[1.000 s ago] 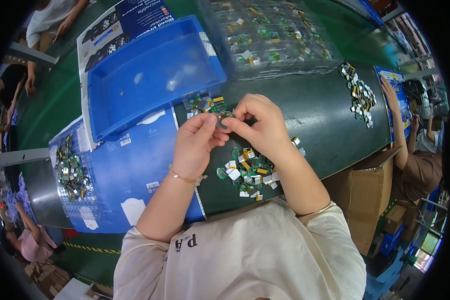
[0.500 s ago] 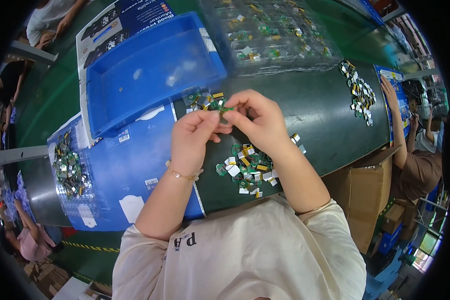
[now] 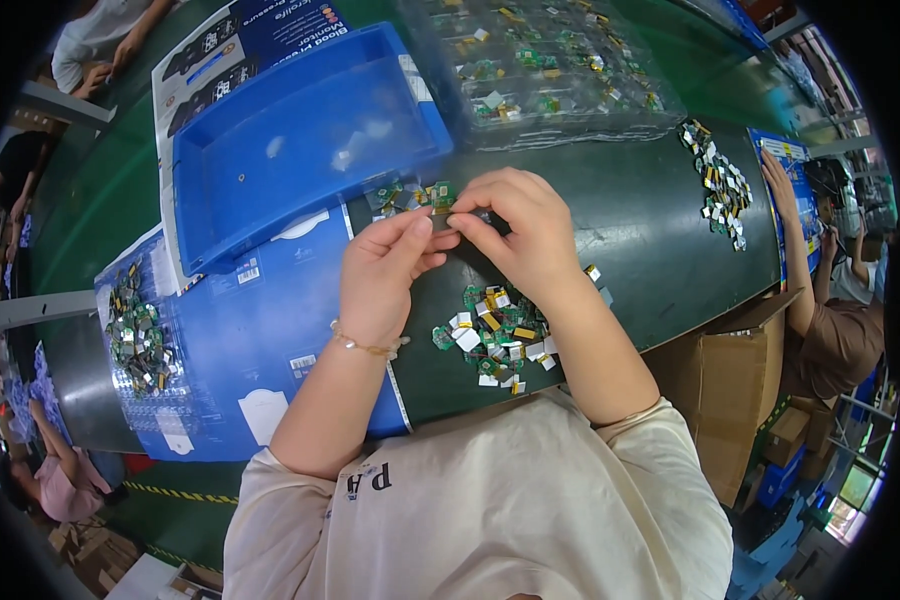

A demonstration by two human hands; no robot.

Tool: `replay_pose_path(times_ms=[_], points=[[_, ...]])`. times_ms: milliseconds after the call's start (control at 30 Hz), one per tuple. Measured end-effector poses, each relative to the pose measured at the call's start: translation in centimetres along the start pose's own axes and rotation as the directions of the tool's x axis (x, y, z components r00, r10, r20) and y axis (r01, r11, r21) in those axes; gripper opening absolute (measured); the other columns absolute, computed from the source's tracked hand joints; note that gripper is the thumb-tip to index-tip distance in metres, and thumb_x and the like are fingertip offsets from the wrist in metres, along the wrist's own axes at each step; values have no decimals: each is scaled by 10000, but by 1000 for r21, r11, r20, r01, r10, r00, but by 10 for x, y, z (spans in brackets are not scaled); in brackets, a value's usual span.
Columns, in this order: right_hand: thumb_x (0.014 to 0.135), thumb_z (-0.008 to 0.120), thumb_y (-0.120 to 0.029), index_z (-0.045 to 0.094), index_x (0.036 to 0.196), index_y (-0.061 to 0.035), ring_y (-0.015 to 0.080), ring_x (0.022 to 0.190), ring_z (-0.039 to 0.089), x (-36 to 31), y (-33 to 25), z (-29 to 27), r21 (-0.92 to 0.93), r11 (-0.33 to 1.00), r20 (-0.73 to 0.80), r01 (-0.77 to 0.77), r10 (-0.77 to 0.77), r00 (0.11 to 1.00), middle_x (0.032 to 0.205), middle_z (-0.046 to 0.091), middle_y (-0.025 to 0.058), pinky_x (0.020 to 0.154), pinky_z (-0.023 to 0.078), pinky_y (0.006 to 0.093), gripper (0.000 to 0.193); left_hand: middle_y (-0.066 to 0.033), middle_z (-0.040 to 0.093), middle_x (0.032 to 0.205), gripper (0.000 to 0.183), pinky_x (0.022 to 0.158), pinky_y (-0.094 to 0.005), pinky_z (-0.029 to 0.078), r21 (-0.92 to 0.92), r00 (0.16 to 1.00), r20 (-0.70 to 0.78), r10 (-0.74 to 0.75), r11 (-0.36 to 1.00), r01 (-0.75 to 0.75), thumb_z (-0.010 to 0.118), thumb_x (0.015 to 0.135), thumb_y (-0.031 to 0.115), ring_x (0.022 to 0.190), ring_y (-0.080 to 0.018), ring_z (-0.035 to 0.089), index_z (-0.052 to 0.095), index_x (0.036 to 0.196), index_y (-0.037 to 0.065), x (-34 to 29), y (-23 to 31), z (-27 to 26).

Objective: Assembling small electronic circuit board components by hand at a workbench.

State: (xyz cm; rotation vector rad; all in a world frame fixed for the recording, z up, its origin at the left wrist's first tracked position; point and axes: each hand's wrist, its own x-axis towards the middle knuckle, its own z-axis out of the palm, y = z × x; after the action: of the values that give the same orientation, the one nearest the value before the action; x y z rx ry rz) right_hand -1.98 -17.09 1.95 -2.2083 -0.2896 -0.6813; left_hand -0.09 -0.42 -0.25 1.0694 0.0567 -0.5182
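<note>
Circuit board (image 3: 442,196), green, one — at the fingertips of both hands, in front of the small far pile (image 3: 394,199). Left hand (image 3: 381,263): thumb and fingers pinching its near left edge. Right hand (image 3: 523,233): thumb and forefinger pinching at right. Change: more green face now shows past the fingertips than before — seemingly re-gripped, its face easier to view. Near pile (image 3: 495,340): loose boards, on the surface (image 3: 660,205) between the forearms.

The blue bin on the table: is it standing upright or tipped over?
The blue bin is upright: its open top faces up, showing the inside.
</note>
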Motion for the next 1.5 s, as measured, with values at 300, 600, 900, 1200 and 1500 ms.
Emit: replay_pose_path(times_ms=[300, 600, 900, 1200, 1500], points=[[706, 692, -77, 581, 788, -72, 260, 774, 583, 0, 3, -1, -13, 1000, 62, 28, -27, 998, 812, 611, 65, 703, 450, 349, 138, -100, 660, 935, 196, 703, -237, 515, 100, 994, 12, 108, 989, -109, 577, 892, 105, 843, -164, 652, 618, 1031, -27, 0, -4, 0], [733, 650, -57, 539, 812, -71, 298, 850, 570, -2, 1, 5, -40, 997, 66, 66, -63, 996, 900, 599, 86, 754, 449, 366, 137, -106, 655, 967, 217, 714, -239, 513, 134, 991, -17, 136, 982, -133, 585, 883, 81, 877, -171, 648, 597, 1068, -32, 0, -4, 4], [650, 733, -106, 656, 881, -103, 242, 825, 593, -3, 3, 3, -91, 984, -45, 154, -159, 986, 937, 648, 43, 733, 465, 338, 243, -97, 646, 1018, 233, 751, -254, 529, -208, 998, 55, -26, 977, 37, 549, 911, 120, 897, -170, 639, 572, 1117, 12, 1, -1, -1], [618, 754, -122, 686, 840, -121, 205, 763, 605, -5, 2, 5, -104, 968, -60, 230, -237, 970, 876, 666, 1, 679, 482, 307, 232, -84, 642, 1008, 224, 778, -274, 536, -179, 1000, 11, 21, 984, -18, 554, 910, 128, 899, -172, 638, 577, 1106, 22, 1, -6, -1], [629, 731, -98, 693, 881, -130, 209, 755, 608, -5, 3, 6, -184, 956, -54, 230, -244, 968, 894, 668, 7, 664, 482, 312, 257, -59, 638, 1009, 216, 793, -268, 525, -221, 998, 57, 20, 975, -7, 542, 916, 124, 921, -159, 630, 570, 1111, 36, -1, -4, 4]])
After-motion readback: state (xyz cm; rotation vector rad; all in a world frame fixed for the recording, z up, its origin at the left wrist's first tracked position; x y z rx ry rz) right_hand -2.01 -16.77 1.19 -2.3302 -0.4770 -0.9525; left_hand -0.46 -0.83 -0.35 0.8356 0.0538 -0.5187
